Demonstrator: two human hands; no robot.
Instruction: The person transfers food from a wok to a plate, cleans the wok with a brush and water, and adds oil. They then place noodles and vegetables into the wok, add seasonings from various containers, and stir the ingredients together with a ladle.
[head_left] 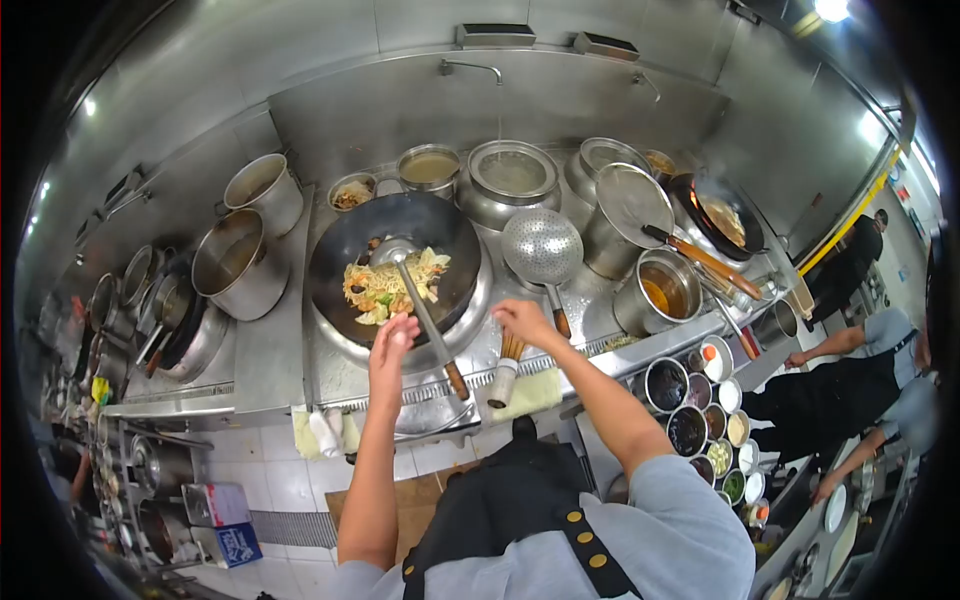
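My left hand (393, 345) is raised at the front rim of the black wok (335, 245), beside the ladle's handle, with its fingers apart and nothing visible in them. In the wok lie noodles (375, 290) mixed with cabbage and other vegetables. The ladle (418, 305) rests its bowl on the noodles, and its wooden-ended handle leans out over the front rim. My right hand (522, 323) hovers above a bamboo wok brush (507, 368), its fingers curled together; whatever may be between them is hidden. A perforated strainer (543, 245) lies to its right.
Behind the wok stand several pots, including a large one (513, 170) under a running tap (470, 67). Flames rise by a second wok (725, 215) at right. Bowls of ingredients (688, 430) sit right of me, near co-workers (850, 375). Tall pots (240, 265) stand left.
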